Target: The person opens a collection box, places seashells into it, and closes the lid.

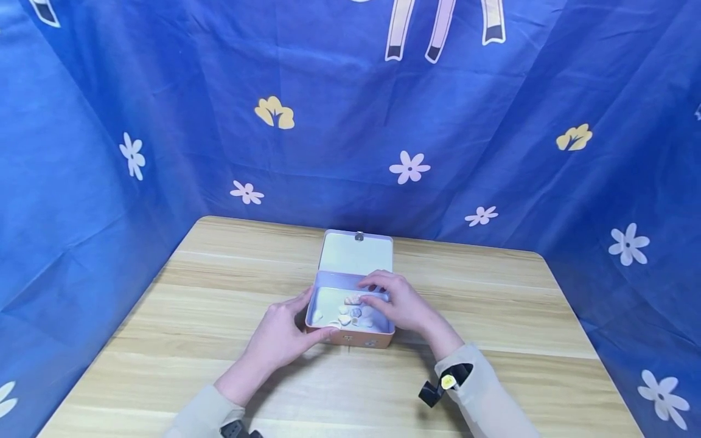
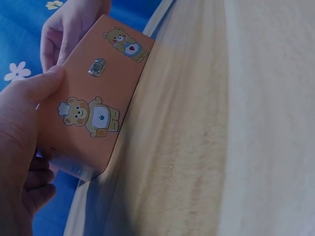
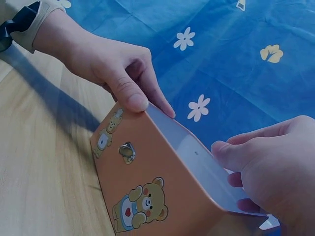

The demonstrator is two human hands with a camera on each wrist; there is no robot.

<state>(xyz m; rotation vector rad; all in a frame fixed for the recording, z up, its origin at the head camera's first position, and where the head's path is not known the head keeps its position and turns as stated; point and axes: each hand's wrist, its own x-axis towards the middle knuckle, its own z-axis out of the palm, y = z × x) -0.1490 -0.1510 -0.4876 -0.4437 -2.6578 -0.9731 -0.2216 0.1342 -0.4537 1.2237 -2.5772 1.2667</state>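
An orange tin box with bear pictures and a metal clasp on its front stands on the table, its lid tipped back. Several seashells lie on its pale floor. My left hand grips the box's front left corner, thumb over the front rim and fingers along the side. My right hand reaches over the right wall into the box. Its thumb and forefinger are apart, the thumb tip right at a ridged shell. In the right wrist view the wall hides the other fingertips of this hand.
The wooden table spreads to both sides of the box. Behind it hangs a blue cloth with flower prints, close to the table's back edge. Dark wrist cameras sit at the cuffs.
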